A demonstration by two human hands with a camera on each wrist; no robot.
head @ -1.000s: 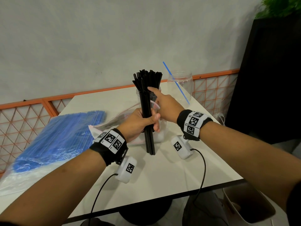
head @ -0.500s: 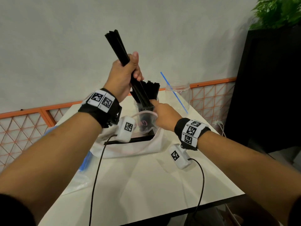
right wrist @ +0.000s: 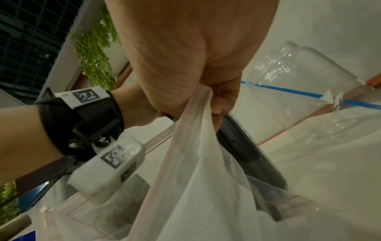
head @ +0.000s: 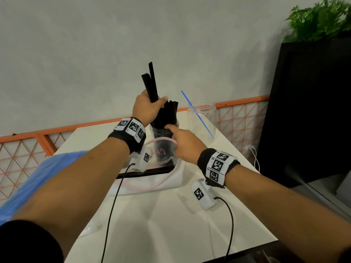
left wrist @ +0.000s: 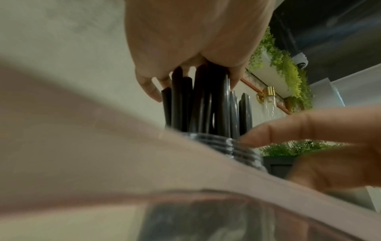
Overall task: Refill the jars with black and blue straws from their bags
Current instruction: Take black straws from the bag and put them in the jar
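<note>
Lowered from overhead, the left hand clenches thin black plastic straws into the near clear plastic jar, right hand pinching the bag; blue straws' jar remains nearly empty.

Black straws bunched in left hand, tilted, lower ends down in clear jar already packed with black straws, mid tabletop toward far edge. Right hand at jar's right side, index fingertip on threaded rim, other fingers pinching clear zip bag, which sags on tabletop just in front of jar with a few black straws left inside. Second clear jar near far right corner, upright, one blue straw leaning in it. Bag of blue straws lying along left edge.
</note>
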